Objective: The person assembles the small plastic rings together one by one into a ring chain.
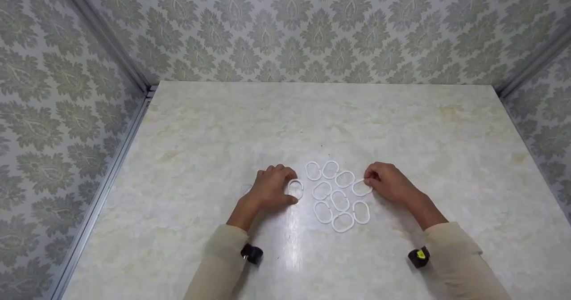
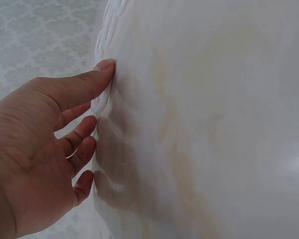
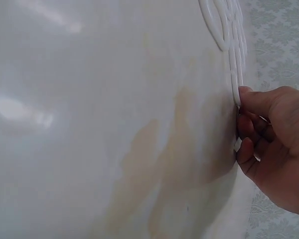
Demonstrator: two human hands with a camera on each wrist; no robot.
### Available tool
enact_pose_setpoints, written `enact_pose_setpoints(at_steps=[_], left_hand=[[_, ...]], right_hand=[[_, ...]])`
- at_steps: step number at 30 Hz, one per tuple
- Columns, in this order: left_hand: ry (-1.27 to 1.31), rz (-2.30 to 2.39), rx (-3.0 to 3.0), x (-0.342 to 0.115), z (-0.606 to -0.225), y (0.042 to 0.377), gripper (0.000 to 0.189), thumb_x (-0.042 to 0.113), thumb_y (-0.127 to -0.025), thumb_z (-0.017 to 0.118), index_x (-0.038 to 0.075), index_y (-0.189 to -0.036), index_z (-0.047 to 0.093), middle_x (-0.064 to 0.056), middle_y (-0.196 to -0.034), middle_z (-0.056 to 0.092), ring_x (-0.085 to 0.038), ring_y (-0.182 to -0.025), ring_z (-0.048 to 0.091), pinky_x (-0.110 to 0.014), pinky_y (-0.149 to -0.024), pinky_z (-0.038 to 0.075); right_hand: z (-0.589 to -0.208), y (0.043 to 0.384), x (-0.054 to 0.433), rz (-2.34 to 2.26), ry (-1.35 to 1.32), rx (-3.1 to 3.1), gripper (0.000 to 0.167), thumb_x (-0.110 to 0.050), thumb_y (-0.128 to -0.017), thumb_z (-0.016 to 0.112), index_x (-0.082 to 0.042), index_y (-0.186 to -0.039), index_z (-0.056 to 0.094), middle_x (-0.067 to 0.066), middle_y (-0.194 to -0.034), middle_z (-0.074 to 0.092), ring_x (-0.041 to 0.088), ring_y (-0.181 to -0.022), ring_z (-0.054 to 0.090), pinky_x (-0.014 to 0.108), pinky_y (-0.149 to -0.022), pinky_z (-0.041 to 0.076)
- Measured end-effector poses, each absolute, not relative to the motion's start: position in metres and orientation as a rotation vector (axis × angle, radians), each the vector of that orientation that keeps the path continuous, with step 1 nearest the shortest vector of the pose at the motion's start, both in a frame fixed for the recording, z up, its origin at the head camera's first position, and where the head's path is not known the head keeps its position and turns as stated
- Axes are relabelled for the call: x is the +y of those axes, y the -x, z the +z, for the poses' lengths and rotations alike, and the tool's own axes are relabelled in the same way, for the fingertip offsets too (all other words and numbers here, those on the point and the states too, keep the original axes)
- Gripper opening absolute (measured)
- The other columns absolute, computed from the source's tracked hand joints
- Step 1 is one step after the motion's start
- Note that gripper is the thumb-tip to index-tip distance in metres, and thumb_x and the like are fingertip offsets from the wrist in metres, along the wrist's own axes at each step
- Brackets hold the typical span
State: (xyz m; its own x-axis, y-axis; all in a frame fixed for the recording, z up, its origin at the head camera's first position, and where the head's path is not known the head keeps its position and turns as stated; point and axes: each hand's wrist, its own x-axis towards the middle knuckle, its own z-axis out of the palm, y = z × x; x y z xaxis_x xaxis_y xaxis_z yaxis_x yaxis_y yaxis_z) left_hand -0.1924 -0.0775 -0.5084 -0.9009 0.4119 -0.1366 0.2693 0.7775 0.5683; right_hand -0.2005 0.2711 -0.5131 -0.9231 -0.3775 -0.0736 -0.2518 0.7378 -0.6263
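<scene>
White oval shower curtain rings, each a thin loop, lie flat in a loose cluster on the table. At the cluster's left, my left hand [image 1: 270, 187] holds one curtain ring [image 1: 303, 190] between thumb and forefinger, which span its two ends. In the left wrist view this ring [image 2: 101, 102] shows edge-on by the thumb, and the other fingers touch the tabletop. My right hand [image 1: 390, 181] pinches the edge of another curtain ring [image 1: 353, 187] at the cluster's right. The right wrist view shows the thumb on that ring [image 3: 234, 84], the fingertips low against the table.
Several more rings lie between the hands, among them a front one [image 1: 342, 231] and a back-left one [image 1: 307, 170]. A faint clear piece [image 1: 245, 188] lies left of the left hand. Patterned panels [image 1: 290, 32] and a metal rail [image 1: 100, 186] bound the marbled table [image 1: 214, 126].
</scene>
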Motion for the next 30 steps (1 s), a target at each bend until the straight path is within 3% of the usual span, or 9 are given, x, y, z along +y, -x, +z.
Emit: enact_pose_setpoints(at_steps=[4,17,23,30], left_hand=[[-0.515,0.885,2.723,-0.0788,-0.5115,0.1927,0.052,0.024,-0.076,0.089,0.016,-0.120,0.064,-0.006,-0.112,0.067,-0.025,-0.105,0.056,-0.049,-0.101,0.037],[-0.521,0.963,2.715,-0.0808,-0.5123,0.1947,0.054,0.021,-0.079,0.086,0.018,-0.128,0.064,-0.005,-0.099,0.071,-0.021,-0.092,0.055,-0.049,-0.097,0.039],[-0.489,1.015,2.699,-0.0818,-0.5148,0.1954,0.053,0.018,-0.082,0.084,0.020,-0.132,0.065,-0.002,-0.096,0.069,-0.018,-0.090,0.055,-0.044,-0.093,0.043],[-0.456,1.132,2.701,-0.0835,-0.5171,0.1953,0.039,0.012,-0.089,0.076,0.018,-0.126,0.069,-0.003,-0.089,0.070,-0.015,-0.079,0.056,-0.036,-0.081,0.049]], right_hand=[[-0.5124,0.2013,0.2695,-0.895,0.497,2.754,0.004,-0.005,-0.097,0.064,-0.005,-0.094,0.067,0.011,-0.092,0.067,0.017,-0.085,0.059,0.032,-0.076,0.048],[-0.5117,0.2019,0.2726,-0.943,0.554,2.729,0.006,-0.009,-0.097,0.066,-0.010,-0.100,0.072,0.008,-0.092,0.065,0.013,-0.082,0.053,0.029,-0.076,0.044],[-0.5127,0.2014,0.2720,-0.924,0.556,2.752,0.002,-0.010,-0.094,0.071,-0.011,-0.092,0.072,0.006,-0.086,0.062,0.012,-0.078,0.053,0.026,-0.074,0.044],[-0.5115,0.2008,0.2719,-0.851,0.560,2.733,0.005,-0.007,-0.096,0.068,-0.007,-0.091,0.065,0.006,-0.091,0.060,0.016,-0.087,0.056,0.031,-0.080,0.046]])
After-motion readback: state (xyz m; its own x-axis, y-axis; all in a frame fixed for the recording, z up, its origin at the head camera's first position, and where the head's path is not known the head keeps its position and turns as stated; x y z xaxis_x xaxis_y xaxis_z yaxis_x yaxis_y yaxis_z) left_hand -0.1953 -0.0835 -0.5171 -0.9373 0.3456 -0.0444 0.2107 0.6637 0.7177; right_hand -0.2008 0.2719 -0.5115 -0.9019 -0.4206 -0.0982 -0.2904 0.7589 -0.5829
